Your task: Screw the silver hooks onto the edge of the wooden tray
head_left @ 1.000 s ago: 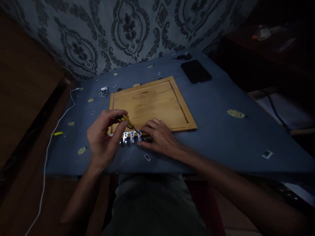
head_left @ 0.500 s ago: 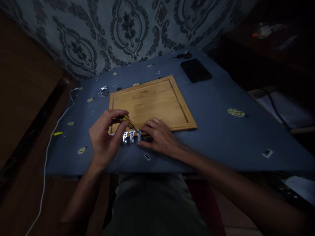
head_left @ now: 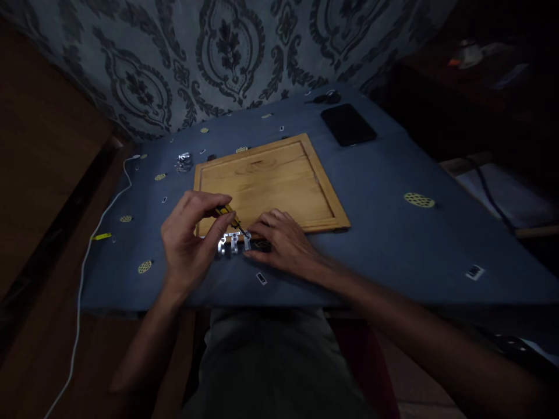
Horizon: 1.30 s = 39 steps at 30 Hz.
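Gripping a slim yellow-and-black screwdriver (head_left: 230, 216) between thumb and fingers, your left hand (head_left: 187, 241) is holding it at a slant, its dark tip pointing down and right to the right end of a shiny metal hook strip (head_left: 234, 244). That strip is lying along the near edge of a framed wooden board (head_left: 271, 183), its hooks facing you. Your right hand (head_left: 286, 247) is resting at the strip's right end, fingers bent over the board's edge and thumb lower, apart from them; whether it is pinching the metal, you cannot tell. The board is lying flat on a blue patterned worktop (head_left: 371, 250). Beyond its far left corner, more shiny metal pieces (head_left: 184, 162) are sitting in a small heap. A black flat device (head_left: 348, 124) is lying past the far right corner, while a white cable (head_left: 87, 250) is trailing down the left side.
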{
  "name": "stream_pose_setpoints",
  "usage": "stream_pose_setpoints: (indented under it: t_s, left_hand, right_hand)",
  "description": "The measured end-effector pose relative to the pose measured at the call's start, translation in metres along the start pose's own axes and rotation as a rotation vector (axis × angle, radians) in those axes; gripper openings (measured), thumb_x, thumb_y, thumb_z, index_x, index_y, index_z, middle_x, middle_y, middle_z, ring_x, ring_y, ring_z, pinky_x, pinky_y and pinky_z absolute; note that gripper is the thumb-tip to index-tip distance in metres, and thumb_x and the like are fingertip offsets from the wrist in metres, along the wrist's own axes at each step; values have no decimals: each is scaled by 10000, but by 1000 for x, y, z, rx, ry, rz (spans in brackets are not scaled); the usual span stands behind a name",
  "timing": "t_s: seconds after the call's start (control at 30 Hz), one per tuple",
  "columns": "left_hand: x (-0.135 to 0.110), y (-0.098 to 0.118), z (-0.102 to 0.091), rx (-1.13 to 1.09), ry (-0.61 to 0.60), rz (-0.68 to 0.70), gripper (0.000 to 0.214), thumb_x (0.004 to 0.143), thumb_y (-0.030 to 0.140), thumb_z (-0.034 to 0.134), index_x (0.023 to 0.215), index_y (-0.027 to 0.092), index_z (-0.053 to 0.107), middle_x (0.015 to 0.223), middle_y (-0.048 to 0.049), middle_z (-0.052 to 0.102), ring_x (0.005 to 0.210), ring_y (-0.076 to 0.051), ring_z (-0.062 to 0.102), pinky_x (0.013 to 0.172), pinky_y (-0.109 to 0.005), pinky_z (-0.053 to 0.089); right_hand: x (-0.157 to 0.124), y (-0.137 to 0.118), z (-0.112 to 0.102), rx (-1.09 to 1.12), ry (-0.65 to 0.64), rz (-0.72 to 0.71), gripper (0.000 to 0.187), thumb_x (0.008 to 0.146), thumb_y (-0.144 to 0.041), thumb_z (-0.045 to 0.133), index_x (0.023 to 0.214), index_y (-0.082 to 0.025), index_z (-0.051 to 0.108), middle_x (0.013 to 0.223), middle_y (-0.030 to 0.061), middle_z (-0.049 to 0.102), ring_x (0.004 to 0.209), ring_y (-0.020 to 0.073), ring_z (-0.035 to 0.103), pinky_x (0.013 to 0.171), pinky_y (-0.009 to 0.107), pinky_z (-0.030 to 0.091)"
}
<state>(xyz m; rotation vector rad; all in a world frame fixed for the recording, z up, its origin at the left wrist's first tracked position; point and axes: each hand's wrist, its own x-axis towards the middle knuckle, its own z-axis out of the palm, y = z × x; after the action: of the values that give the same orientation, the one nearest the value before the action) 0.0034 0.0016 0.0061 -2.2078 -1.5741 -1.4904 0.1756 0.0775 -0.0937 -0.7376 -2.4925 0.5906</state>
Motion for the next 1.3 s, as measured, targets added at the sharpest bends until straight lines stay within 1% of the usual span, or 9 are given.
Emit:
stream_pose_setpoints:
  t_s: [0.2, 0.47, 0.6, 0.73, 0.87, 0.97, 1.13, 1.2, 1.3]
  left_hand:
    - [0, 1, -2, -37, -44, -19, 168, 945, 162, 727, 1084, 258, 730, 986, -1, 742, 910, -133, 699, 791, -273, 599]
    - [0, 2, -1, 3, -17, -25, 121, 922, 197, 762, 1023, 249, 723, 920, 3, 715, 864, -133, 688, 747, -266, 594]
    - [1, 2, -1, -27, -37, -41, 109, 940, 187, 738, 1031, 246, 725, 946, -2, 734, 885, -136, 697, 781, -274, 590]
    - [2, 2, -1, -60, -47, -57, 127, 935, 170, 738, 1036, 247, 730, 949, 8, 739, 884, -128, 707, 797, -258, 585]
    - [0, 2, 0, -71, -51, -57, 146, 939, 164, 730, 1057, 249, 729, 963, 2, 741, 900, -131, 712, 809, -259, 584]
    - [-2, 3, -1, -59, -6, -61, 145, 957, 178, 714, 1079, 255, 727, 989, -9, 740, 933, -144, 712, 830, -282, 592]
    - [-1, 11, -8, -20, 141, -25, 137, 965, 203, 707, 1087, 264, 728, 997, -2, 728, 939, -144, 717, 826, -280, 612]
    - [-2, 13, -13, -8, 137, -42, 148, 950, 189, 721, 1083, 254, 736, 991, 2, 729, 937, -134, 716, 821, -254, 604]
    - [-10, 15, -20, -56, 65, -131, 176, 932, 182, 741, 1095, 246, 745, 995, 1, 743, 916, -121, 717, 805, -219, 595]
  right_hand:
    - [-1, 0, 0, -9, 15, -20, 391, 885, -498, 770, 1126, -195, 726, 1062, 92, 683, 1033, 279, 544, 857, 401, 407]
    - [-1, 2, 2, 1, 22, -23, 354, 891, -498, 761, 1096, -212, 719, 1057, 87, 680, 1044, 283, 542, 860, 403, 408]
    - [-1, 1, 1, 3, 8, -16, 385, 886, -494, 770, 1112, -187, 718, 1079, 98, 688, 1045, 285, 548, 868, 408, 406]
    - [-1, 0, 0, 1, 16, -11, 374, 884, -495, 772, 1107, -199, 718, 1072, 92, 688, 1032, 283, 549, 853, 403, 405]
    - [-1, -1, 0, -16, 2, 2, 395, 873, -496, 784, 1105, -182, 721, 1069, 100, 682, 1048, 289, 548, 862, 410, 408]
    - [-1, -1, 1, -20, 0, 0, 403, 877, -487, 785, 1125, -177, 719, 1083, 100, 684, 1058, 287, 550, 864, 407, 411]
    - [0, 1, 3, -16, 31, -17, 372, 875, -464, 793, 1112, -185, 728, 1066, 89, 691, 1051, 279, 558, 868, 400, 419]
    - [0, 2, 4, -14, 43, -25, 358, 875, -466, 791, 1090, -185, 736, 1048, 90, 688, 1039, 277, 560, 862, 400, 420]
    - [0, 5, 6, -11, 59, -37, 360, 871, -478, 789, 1075, -185, 740, 1029, 89, 688, 1018, 274, 562, 846, 394, 417]
